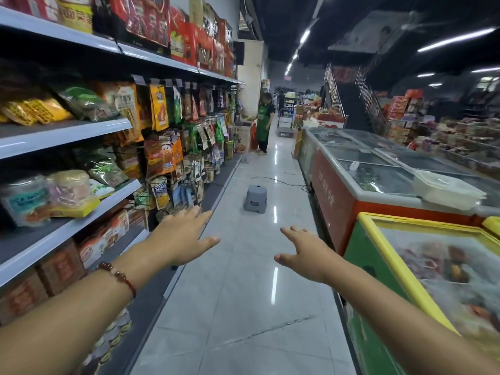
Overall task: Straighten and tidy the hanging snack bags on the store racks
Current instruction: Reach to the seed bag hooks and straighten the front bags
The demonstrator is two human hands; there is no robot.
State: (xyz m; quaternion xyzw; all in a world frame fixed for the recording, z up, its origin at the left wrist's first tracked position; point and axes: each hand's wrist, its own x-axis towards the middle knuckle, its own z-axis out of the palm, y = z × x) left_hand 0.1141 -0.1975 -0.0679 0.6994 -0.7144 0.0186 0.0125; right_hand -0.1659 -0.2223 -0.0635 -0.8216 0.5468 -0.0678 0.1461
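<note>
Here, both hands out over the aisle, bags not yet touched.

Left hand: fingers straight and spread wide, holding nothing; right hand: fingers loosely extended, also empty. The bags hang on the rack beyond the left fingertips, up and to their left, apart from them; lowest rows sit near the fingertips, no contact visible. Judgement: foil and plastic pouches, light, soft-walled, crinkly and slick; contents probably crushable. They will swing on their pegs if pushed at the bottom. Best grip: pinch the flat top seal by the hang hole, or steady both side edges with flat fingers, then square the face outward. Stool stands on the floor ahead of both hands.
</note>
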